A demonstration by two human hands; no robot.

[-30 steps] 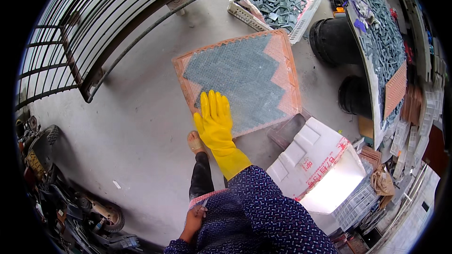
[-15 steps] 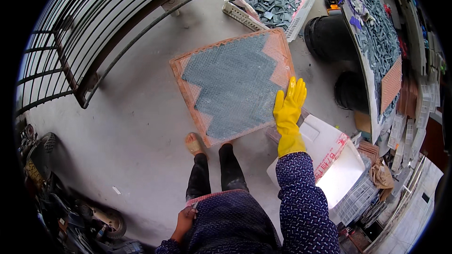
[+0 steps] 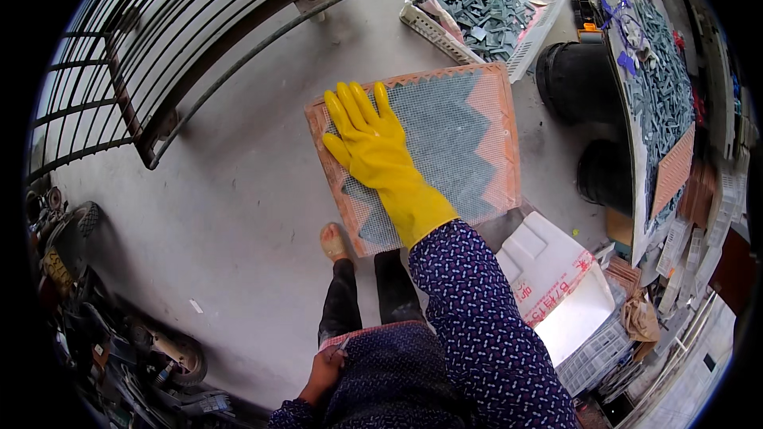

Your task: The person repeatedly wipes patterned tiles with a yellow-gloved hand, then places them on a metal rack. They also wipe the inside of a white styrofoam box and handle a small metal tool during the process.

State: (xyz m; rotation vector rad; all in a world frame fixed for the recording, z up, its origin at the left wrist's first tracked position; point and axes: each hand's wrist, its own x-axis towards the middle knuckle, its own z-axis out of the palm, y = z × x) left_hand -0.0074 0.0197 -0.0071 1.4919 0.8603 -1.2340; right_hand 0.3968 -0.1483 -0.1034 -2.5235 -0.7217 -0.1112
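My right hand, in a long yellow rubber glove, lies flat with fingers spread on the left part of a mesh sheet. Under the mesh, grey-green mosaic tiles form a zigzag-edged field. The sheet sits in a square orange-brown tray, whose far-left corner is close to my fingertips. Bare and closed, my left hand rests by my apron at the waist. A small greyish bit shows at its fingertips, too small to name.
A white plastic crate of loose tile strips stands beyond the tray. To the right are black buckets, a table edge heaped with strips, and a white foam box. A metal rack is at far left, a motorbike at near left.
My right hand has swept left across the mesh, from the tray's right edge to its left side. My left hand stays at the apron. The view has shifted slightly.
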